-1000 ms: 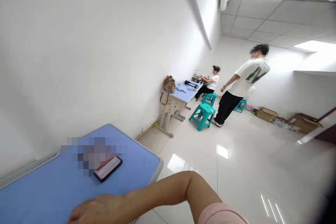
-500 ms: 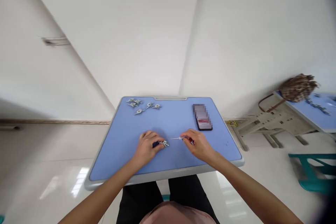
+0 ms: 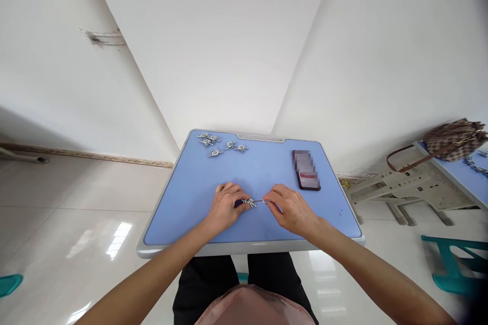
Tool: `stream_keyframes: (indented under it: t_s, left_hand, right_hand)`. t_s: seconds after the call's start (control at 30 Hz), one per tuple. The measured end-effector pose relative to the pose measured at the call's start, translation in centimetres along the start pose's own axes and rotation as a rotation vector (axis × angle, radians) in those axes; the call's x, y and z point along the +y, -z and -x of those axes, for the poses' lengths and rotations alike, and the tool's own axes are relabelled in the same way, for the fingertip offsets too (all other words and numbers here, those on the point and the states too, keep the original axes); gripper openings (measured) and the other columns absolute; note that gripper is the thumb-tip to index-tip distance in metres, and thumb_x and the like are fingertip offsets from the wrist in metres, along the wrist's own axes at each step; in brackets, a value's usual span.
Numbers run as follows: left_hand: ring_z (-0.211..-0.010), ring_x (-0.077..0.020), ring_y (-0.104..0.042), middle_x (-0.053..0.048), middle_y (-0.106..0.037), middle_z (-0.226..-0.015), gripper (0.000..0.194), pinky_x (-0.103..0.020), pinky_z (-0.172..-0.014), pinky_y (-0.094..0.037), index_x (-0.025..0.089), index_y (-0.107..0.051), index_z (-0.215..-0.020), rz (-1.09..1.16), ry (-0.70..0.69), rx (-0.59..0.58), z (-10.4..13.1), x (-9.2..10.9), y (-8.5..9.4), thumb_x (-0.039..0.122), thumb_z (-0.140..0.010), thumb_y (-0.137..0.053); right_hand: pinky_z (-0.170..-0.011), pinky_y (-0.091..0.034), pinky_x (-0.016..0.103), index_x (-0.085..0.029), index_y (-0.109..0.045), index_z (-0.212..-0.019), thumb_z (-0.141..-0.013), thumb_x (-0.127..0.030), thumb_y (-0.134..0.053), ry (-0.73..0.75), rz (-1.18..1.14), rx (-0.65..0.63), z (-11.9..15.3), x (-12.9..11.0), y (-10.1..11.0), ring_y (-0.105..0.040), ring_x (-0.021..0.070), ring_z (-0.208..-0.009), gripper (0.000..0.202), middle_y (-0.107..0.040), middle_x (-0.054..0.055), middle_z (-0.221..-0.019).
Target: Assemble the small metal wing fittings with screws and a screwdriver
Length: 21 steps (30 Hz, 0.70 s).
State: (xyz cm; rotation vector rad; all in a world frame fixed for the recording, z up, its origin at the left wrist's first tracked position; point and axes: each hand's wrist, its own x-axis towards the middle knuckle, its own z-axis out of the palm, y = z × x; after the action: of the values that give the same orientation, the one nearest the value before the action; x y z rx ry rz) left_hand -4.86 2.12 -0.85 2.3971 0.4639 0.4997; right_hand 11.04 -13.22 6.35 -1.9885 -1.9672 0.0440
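Observation:
Near the front middle of the blue table, my left hand pinches a small silver metal part, with something dark partly hidden under its fingers. My right hand is closed on a thin metal rod, whose far end meets the silver part. The rest of the rod is hidden by the fingers. Several similar silver parts lie at the table's back left.
A phone lies at the right of the table. Further right, a checkered bag rests on another blue table with metal pieces. A green stool stands on the floor.
The rod in my right hand has moved left and now reaches the silver part; before, a gap lay between them. The whole view has shifted a little.

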Motion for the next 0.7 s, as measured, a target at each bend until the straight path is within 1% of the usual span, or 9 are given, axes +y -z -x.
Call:
stream_keyframes:
  t_s: [0.27, 0.37, 0.43, 0.57, 0.63, 0.7]
  left_hand:
    - [-0.089, -0.0204, -0.057, -0.001, -0.068, -0.087, 0.01, -0.04, -0.087, -0.035, 0.026, -0.073, -0.092, -0.005, -0.001, 0.007, 0.0, 0.0, 0.0, 0.03, -0.084, -0.068]
    - [-0.089, -0.0199, -0.057, -0.001, -0.068, -0.087, 0.01, -0.039, -0.087, -0.036, 0.026, -0.073, -0.091, -0.001, -0.001, 0.006, 0.0, 0.0, 0.0, 0.031, -0.085, -0.068]
    - [-0.089, -0.0199, -0.057, -0.001, -0.068, -0.087, 0.01, -0.04, -0.086, -0.036, 0.026, -0.074, -0.091, -0.003, -0.003, 0.011, 0.0, 0.0, 0.0, 0.031, -0.085, -0.067]
    - [-0.088, -0.0203, -0.057, -0.001, -0.068, -0.088, 0.011, -0.041, -0.087, -0.037, 0.026, -0.074, -0.091, -0.012, 0.007, 0.018, 0.1, -0.1, 0.0, 0.032, -0.084, -0.067]
    - [-0.089, -0.0206, -0.058, -0.002, -0.068, -0.088, 0.011, -0.041, -0.088, -0.037, 0.026, -0.074, -0.092, -0.012, 0.015, 0.018, 0.1, -0.1, 0.0, 0.03, -0.083, -0.068]
    - [-0.089, -0.0208, -0.058, -0.002, -0.069, -0.088, 0.011, -0.041, -0.088, -0.037, 0.025, -0.074, -0.092, -0.012, 0.026, 0.017, 0.2, 0.0, 0.0, 0.028, -0.082, -0.069]
  right_hand:
    - [-0.061, -0.036, 0.026, -0.019, -0.064, -0.096, -0.095, -0.016, -0.045, 0.017, 0.055, -0.042, -0.3, -0.2, 0.0, -0.05, 0.015, -0.075, 0.019, -0.055, 0.004, -0.083]
    - [-0.058, -0.034, 0.026, -0.018, -0.064, -0.094, -0.095, -0.016, -0.044, 0.044, 0.107, -0.088, -0.7, -0.5, 0.4, -0.049, 0.0156, -0.074, 0.02, -0.055, 0.005, -0.083]
    - [-0.056, -0.034, 0.027, -0.018, -0.064, -0.093, -0.096, -0.016, -0.044, 0.062, 0.166, -0.155, -1.2, -0.8, 0.8, -0.051, 0.0166, -0.077, 0.02, -0.057, 0.006, -0.085]
    - [-0.053, -0.032, 0.028, -0.015, -0.064, -0.09, -0.096, -0.019, -0.047, 0.07, 0.303, -0.33, -2.9, -1.7, 1.7, -0.056, 0.0186, -0.078, 0.018, -0.062, 0.009, -0.086]
    - [-0.054, -0.033, 0.028, -0.015, -0.064, -0.092, -0.096, -0.022, -0.049, 0.046, 0.335, -0.383, -4.0, -2.2, 2.0, -0.059, 0.0197, -0.078, 0.017, -0.065, 0.011, -0.086]
    - [-0.055, -0.035, 0.028, -0.014, -0.064, -0.095, -0.098, -0.026, -0.046, -0.018, 0.369, -0.439, -5.1, -2.7, 2.1, -0.063, 0.0202, -0.075, 0.022, -0.067, 0.012, -0.086]
